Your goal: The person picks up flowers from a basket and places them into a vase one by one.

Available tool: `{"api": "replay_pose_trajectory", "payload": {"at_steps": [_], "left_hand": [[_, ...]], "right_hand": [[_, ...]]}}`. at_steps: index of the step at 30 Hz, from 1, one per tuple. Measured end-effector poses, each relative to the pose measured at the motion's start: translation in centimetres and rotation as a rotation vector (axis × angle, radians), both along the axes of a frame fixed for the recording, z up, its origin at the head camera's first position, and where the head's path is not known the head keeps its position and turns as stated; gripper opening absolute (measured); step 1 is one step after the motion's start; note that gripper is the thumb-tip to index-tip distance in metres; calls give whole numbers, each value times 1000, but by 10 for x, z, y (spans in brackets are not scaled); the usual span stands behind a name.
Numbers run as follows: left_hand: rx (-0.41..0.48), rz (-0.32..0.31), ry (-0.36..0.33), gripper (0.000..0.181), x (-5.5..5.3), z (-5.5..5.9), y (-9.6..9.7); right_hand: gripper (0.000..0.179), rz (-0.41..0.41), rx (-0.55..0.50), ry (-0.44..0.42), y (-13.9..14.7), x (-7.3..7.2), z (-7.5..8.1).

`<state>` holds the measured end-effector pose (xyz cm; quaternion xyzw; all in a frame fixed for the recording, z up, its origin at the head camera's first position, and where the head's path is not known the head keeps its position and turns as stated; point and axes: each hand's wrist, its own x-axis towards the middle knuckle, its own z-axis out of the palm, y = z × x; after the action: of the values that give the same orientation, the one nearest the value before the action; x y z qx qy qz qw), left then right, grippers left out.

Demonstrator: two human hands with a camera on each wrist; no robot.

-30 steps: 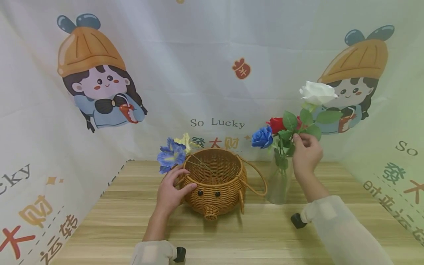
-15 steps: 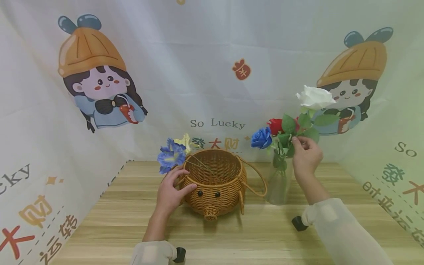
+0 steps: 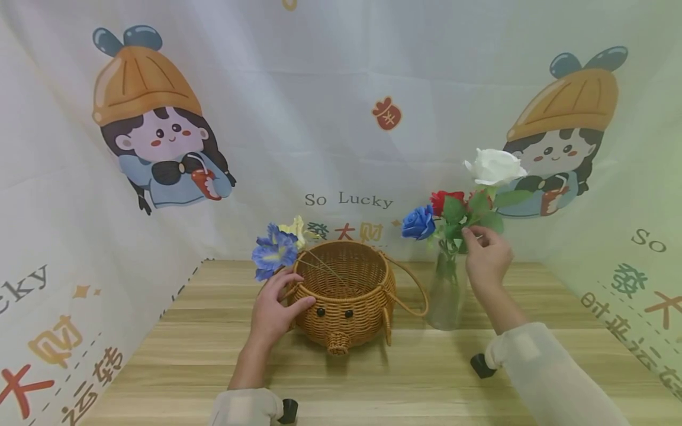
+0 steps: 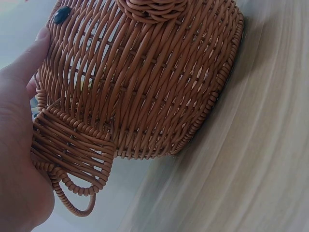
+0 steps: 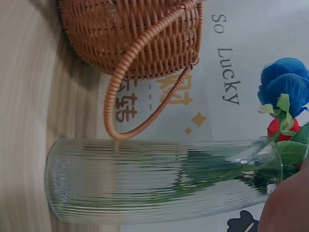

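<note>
My left hand grips the left rim of a wicker basket with a pig's snout and black eyes. A blue iris-like flower and a pale yellow flower lean out over the basket's left side, their thin stems inside. On the right, my right hand pinches the stem of a white rose just above the mouth of a clear ribbed glass vase. A blue rose and red roses with green leaves stand in the vase. My right fingertips are partly hidden by leaves.
The basket's looped handle sticks out on its right, close to the vase. Both stand on a wood-grain table. A printed white cloth hangs behind and along the sides.
My right hand has moved down and slightly left, lowering the white rose toward the vase. My left hand and the basket have stayed in place.
</note>
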<state>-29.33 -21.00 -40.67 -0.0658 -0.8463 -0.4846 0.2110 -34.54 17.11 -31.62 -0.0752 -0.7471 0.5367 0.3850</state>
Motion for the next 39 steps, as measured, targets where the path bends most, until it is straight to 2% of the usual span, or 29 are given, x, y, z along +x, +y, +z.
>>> {"api": "replay_pose_trajectory", "payload": {"at_steps": [7, 14, 23, 28, 33, 39], "left_hand": [[0, -2, 1, 51, 1, 0, -1], [17, -4, 10, 50, 0, 0, -1], [1, 9, 1, 50, 0, 0, 0], [-8, 10, 3, 49, 0, 1, 0], [-10, 11, 9, 48, 1, 1, 0], [-11, 10, 8, 48, 1, 1, 1]], "right_hand": [[19, 15, 12, 21, -1, -1, -9], [21, 32, -8, 22, -1, 1, -8], [20, 57, -72, 39, 2, 11, -9], [19, 61, -104, 82, -1, 21, -11], [21, 112, -126, 139, -10, 29, -14], [23, 184, -123, 140, -25, 37, -17]]}}
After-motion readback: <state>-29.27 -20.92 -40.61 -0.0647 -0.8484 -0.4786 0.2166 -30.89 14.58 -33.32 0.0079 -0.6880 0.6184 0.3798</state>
